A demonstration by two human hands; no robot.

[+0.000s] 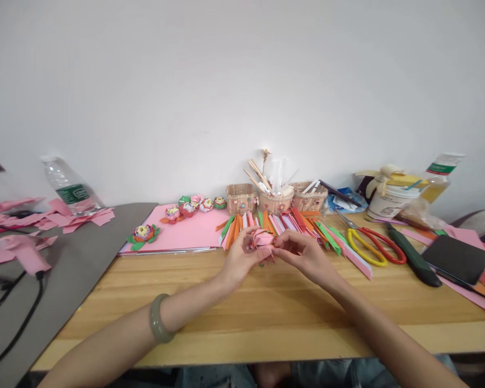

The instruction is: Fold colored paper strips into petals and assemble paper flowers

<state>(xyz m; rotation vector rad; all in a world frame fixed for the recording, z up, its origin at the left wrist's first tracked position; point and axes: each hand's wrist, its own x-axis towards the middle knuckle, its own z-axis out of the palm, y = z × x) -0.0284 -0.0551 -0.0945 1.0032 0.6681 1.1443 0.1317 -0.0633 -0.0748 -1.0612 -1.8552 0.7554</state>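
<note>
Between my hands, a little above the wooden table (178,302), is a pink folded paper flower (262,240) with bits of green and orange at its edges. My left hand (242,253) grips it from the left, thumb across its front. The fingertips of my right hand (301,253) pinch at the flower's right side; whether they hold a separate petal cannot be made out. Just behind the hands lie many folded paper strips (232,229) in orange, green, pink, red and white. A finished-looking paper flower (143,235) with green leaves rests on pink paper sheets (198,231) to the left.
Several small paper flowers (196,203) sit near the wall beside woven baskets (241,199). Rightward lie scissors (372,242), a dark green cutter-like tool (414,256), a phone-like black slab (456,258) and a paper cup (392,205). A pink glue gun (26,253) and bottle (70,188) are left.
</note>
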